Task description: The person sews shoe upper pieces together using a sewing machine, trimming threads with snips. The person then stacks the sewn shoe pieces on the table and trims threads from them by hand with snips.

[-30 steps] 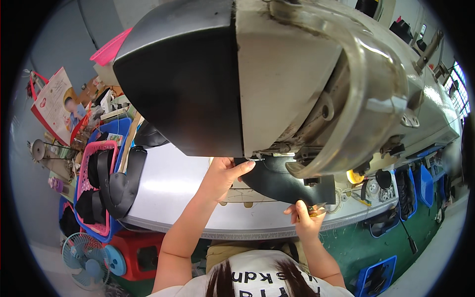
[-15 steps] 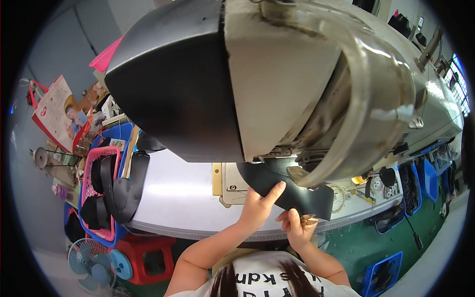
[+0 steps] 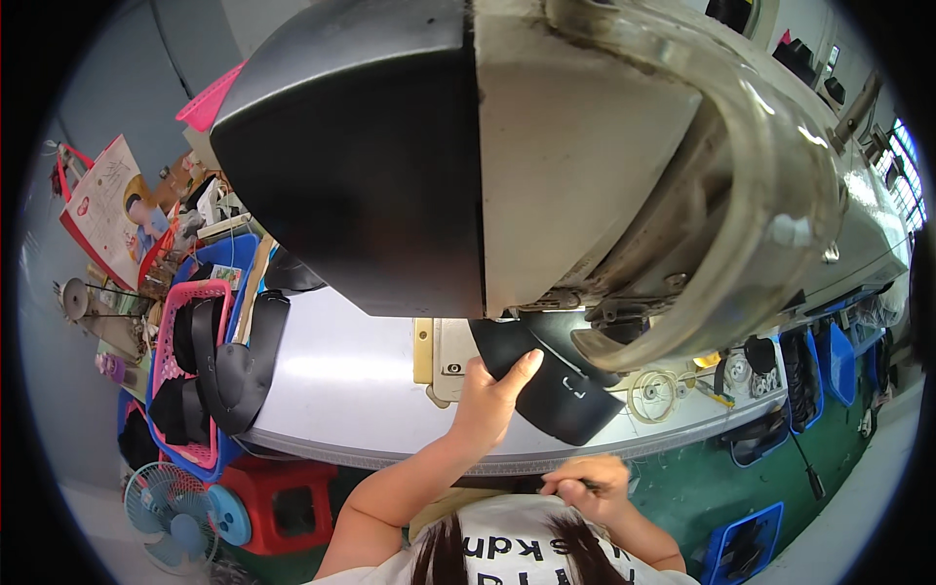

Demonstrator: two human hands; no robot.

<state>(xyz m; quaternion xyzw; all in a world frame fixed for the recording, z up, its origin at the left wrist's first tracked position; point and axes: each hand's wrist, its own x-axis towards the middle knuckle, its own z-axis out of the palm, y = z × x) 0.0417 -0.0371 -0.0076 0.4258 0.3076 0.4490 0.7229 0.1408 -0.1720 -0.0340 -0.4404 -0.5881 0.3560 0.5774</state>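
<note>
The black leather piece (image 3: 561, 390) lies flat on the bench (image 3: 341, 375) under the head of the sewing machine (image 3: 546, 166), its curved lower edge hanging toward the bench's front rim. A second ago both hands were on it; now only the left hand (image 3: 487, 395) is — fingers spread flat, thumb up against the piece's left edge, pressing rather than gripping. The right hand (image 3: 585, 485) has come off and dropped back near the chest, curled shut, seemingly around something thin and dark — too small to tell what. So the piece looks placed and pinned under the needle area by one hand alone. Further out, to the left, a pink basket (image 3: 210, 292) holds more dark leather parts, with a red stool (image 3: 283, 502) and a small blue fan (image 3: 171, 512) on the floor below.
</note>
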